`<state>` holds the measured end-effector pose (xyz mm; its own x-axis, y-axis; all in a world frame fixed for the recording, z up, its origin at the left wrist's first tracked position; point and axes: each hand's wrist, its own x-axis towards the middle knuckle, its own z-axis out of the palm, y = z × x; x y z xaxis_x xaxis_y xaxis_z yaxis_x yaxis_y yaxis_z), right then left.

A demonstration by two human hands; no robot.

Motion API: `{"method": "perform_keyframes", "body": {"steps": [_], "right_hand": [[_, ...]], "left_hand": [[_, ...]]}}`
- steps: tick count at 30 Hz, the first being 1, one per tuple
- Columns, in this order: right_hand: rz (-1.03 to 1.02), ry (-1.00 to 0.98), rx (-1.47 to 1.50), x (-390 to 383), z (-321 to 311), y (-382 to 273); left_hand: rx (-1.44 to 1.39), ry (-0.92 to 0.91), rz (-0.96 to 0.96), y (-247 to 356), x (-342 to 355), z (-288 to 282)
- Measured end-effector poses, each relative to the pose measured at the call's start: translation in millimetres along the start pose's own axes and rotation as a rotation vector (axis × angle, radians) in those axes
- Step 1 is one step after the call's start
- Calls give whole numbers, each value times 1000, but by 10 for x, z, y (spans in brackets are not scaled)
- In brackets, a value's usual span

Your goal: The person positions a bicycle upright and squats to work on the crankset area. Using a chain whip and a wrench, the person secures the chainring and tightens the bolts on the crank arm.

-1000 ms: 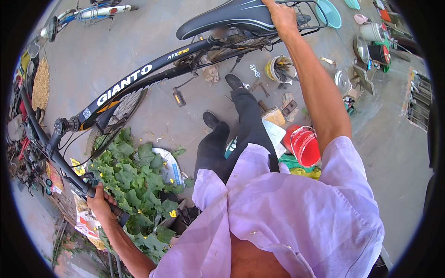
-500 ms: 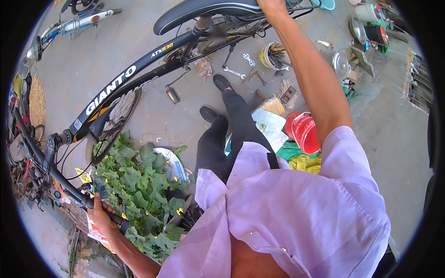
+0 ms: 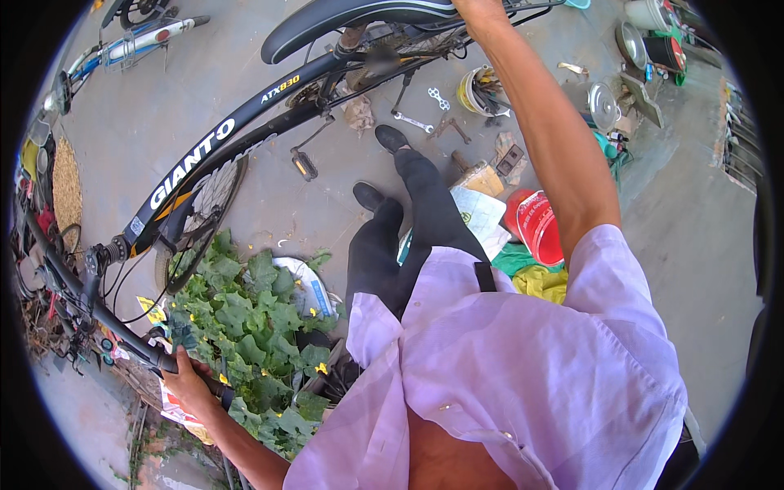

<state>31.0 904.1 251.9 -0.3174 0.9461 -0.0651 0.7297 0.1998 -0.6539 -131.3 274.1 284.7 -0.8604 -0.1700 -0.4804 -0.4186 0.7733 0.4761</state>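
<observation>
Two hands (image 3: 192, 382), one black bicycle (image 3: 174, 188), two dark shoes (image 3: 368, 196), two silvery wrenches (image 3: 413, 122) on floor (image 3: 661, 269), one red bucket (image 3: 541, 233).

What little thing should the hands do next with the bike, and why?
Perhaps the left hand could gently steer the front wheel away from the leafy plants: it grips the handlebar, the right hand is at the rear of the saddle, and the wheel looks close to them.

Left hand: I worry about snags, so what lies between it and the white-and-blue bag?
In the head view, a yellow-flowered leafy plant lies there.
</observation>
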Motion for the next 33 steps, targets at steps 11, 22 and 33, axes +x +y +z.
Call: {"method": "perform_keyframes", "body": {"steps": [11,22,33], "right_hand": [[61,94,212,-130,123,10],[62,-27,185,-27,-13,-125],[62,-222,144,380,-407,-113]], "left_hand": [[60,-29,-28,-193,-71,217],[80,14,-145,-164,-76,315],[613,214,337,1116,-1111,620]]}}
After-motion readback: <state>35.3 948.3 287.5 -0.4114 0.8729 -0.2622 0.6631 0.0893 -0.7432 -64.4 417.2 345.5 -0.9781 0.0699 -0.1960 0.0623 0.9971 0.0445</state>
